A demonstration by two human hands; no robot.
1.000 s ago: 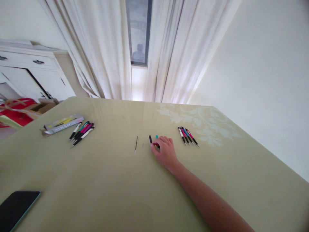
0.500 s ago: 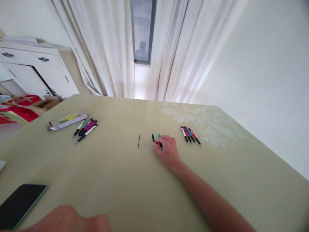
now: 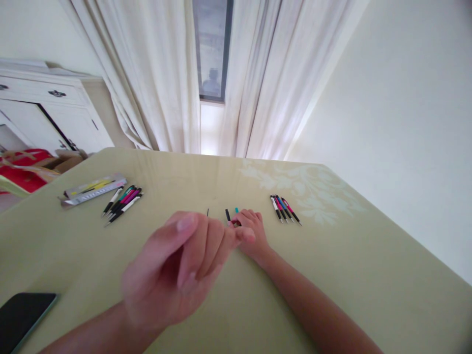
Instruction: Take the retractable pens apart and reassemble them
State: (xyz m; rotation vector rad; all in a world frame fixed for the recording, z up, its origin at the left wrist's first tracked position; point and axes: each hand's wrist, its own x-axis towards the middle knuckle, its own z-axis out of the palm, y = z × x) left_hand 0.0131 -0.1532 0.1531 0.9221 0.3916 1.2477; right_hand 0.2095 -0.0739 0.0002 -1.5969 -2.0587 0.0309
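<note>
left hand [image 3: 184,270]: raised off the table [image 3: 332,260], close to the camera, slightly blurred. fingers curled into a loose fist, thumb folded over on the far side, little finger sticking out to the right. can't see all the way inside the curl. the little finger overlaps the right hand [image 3: 252,231] in view; can't tell if they touch.

right hand: down at mid-table, fingers bent over small pen parts. black pen part [image 3: 227,215] pokes out just left of the fingertips, teal pen part [image 3: 236,210] on the far side of the hand. rest of both is covered; can't tell if the fingers actually grip either one.

thin dark rod [image 3: 207,212] lies left of the black part, only its far end showing past the left hand.

four pens [image 3: 285,209] sit side by side right of the right hand, metal tips toward the near side. pen bunch [image 3: 125,200] on the far left, tips near-left, just beside a printed box [image 3: 94,189]. phone [image 3: 25,314] at the near left corner, partly out of frame. far side: pale curtains [image 3: 155,73], either side of a narrow window [image 3: 212,49].
</note>
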